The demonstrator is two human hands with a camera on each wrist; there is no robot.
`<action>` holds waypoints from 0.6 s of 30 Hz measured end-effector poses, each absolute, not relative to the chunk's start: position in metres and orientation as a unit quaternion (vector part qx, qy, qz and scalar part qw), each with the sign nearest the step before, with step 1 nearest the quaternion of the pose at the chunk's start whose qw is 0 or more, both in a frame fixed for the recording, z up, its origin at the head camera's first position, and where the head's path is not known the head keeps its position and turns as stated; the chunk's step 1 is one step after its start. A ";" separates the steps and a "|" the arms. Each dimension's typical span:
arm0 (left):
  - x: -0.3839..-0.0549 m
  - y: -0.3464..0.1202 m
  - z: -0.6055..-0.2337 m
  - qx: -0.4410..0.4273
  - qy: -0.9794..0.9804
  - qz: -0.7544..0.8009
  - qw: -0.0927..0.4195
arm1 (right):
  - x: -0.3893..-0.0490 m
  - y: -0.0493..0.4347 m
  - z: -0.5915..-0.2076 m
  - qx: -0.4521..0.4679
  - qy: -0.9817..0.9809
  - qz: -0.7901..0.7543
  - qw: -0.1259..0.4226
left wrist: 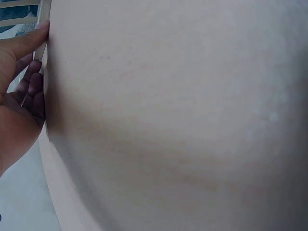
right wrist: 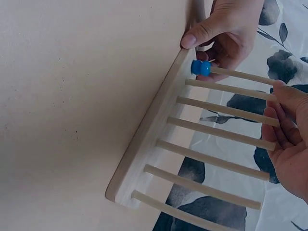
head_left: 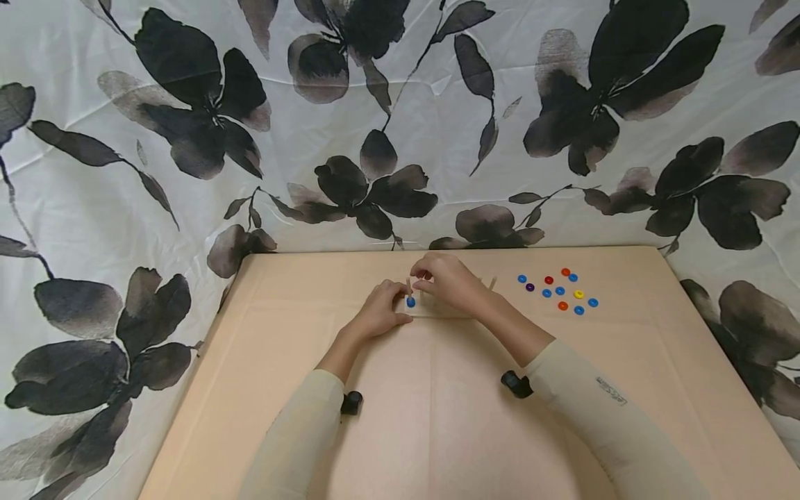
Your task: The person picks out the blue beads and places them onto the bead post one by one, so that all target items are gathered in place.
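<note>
A pale wooden peg rack (right wrist: 149,127) with a row of several upright pegs stands on the table. Two blue beads (right wrist: 201,68) sit at the bottom of its end peg, also visible as a blue spot in the head view. My left hand (head_left: 381,305) grips that end of the base, thumb (left wrist: 36,38) on the front face and fingers behind. At the peg tops is my right hand (head_left: 451,283), its thumb (right wrist: 285,92) by the tip of the beaded peg and its other fingers bent beyond the pegs. No bead shows in it.
Several loose beads in blue, red, orange, purple and yellow (head_left: 578,294) lie scattered on the table (head_left: 400,403), right of the rack. A floral cloth (head_left: 437,153) hangs behind the table's far edge. Black wrist cameras (head_left: 517,384) sit at both sleeves.
</note>
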State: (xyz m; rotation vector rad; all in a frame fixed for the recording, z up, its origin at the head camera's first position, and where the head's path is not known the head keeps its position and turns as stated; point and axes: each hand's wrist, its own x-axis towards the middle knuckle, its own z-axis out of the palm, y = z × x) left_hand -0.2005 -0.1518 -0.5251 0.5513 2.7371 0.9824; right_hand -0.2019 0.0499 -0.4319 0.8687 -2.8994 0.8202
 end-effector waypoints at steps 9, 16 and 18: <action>-0.205 -0.148 -0.526 0.173 0.922 0.334 0.093 | -0.198 0.078 -0.421 0.258 -0.921 0.292 0.016; -0.208 -0.145 -0.527 0.159 0.920 0.344 0.096 | -0.193 0.110 -0.416 0.243 -0.915 0.320 0.032; -0.208 -0.144 -0.528 0.158 0.920 0.346 0.098 | -0.191 0.120 -0.415 0.238 -0.915 0.322 0.040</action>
